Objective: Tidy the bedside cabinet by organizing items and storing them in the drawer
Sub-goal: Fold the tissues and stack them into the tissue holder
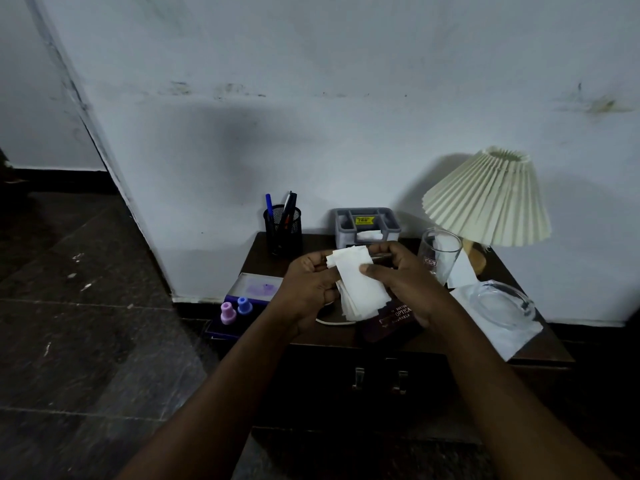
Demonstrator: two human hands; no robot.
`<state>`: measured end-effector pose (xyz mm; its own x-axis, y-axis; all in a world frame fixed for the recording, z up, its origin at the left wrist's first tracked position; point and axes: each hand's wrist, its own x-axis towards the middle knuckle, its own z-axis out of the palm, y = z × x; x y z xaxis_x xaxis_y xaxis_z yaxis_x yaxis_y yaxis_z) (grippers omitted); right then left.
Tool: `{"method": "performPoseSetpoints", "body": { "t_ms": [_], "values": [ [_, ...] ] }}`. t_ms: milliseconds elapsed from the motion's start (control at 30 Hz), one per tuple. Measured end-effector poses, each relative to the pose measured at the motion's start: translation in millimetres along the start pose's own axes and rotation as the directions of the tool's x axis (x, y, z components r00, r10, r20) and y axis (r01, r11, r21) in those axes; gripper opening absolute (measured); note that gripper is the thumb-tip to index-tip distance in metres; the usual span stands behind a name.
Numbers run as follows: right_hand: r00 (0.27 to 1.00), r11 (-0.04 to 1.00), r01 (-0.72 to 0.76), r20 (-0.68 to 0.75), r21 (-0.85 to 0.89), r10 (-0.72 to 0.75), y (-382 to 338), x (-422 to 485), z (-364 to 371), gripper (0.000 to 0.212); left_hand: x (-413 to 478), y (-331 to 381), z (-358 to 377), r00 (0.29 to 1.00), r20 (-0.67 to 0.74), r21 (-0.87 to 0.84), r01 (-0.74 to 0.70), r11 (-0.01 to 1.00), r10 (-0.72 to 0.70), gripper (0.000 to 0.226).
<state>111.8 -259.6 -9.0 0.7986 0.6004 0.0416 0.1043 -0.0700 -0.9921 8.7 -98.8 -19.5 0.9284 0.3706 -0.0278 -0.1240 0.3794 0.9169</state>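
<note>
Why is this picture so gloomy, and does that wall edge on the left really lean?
Head view: the light is dim and bluish; the lamp looks unlit and casts a soft shadow leftward on the wall; the cabinet front is almost black; the leaning wall edge is likely wide-angle distortion; the white papers, gripped by the left hand and right hand, are brightest and fairly sharp.

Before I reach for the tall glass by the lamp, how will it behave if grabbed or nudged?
The glass looks clear and thin-walled, so probably fragile and slippery to grip. It stands upright, tapering to a narrower base, so a sideways push would likely tip it rather than slide it. It appears empty, so probably light.
</note>
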Motion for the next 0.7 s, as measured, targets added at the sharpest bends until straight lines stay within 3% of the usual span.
{"method": "performPoseSetpoints", "body": {
  "t_ms": [100, 233, 400, 567, 700],
  "values": [
    [0.999, 0.995, -0.05, 0.016, 0.085, 0.049, 3, 0, 3, 0.029, 2, -1, -1, 1.0, -0.028, -0.052, -0.003, 0.999, 0.001, 0.023],
    [0.999, 0.999, -0.048, -0.001, 0.025, 0.048, 4, 1, 9, 0.018, 4, 0, -2, 0.998, -0.065, -0.099, 0.0, 0.995, -0.007, 0.027],
    [0.994, 0.999, 0.009, -0.107, 0.036, -0.005, 7, 1, 21, 0.009, 4, 3, 5, 0.987, -0.084, -0.215, 0.115, 0.97, -0.136, 0.042],
    [0.975, 0.999, 0.047, -0.216, 0.008, -0.044, 10, 0, 32, 0.013, 8, -7, 12, 0.975, -0.139, -0.156, 0.15, 0.976, -0.172, 0.033],
    [0.959, 0.997, 0.046, -0.282, 0.068, -0.025, 10, -3, 44, 0.025, 10, -17, 9, 0.978, -0.187, -0.012, 0.088, 0.996, -0.088, 0.02]
  ]
}}
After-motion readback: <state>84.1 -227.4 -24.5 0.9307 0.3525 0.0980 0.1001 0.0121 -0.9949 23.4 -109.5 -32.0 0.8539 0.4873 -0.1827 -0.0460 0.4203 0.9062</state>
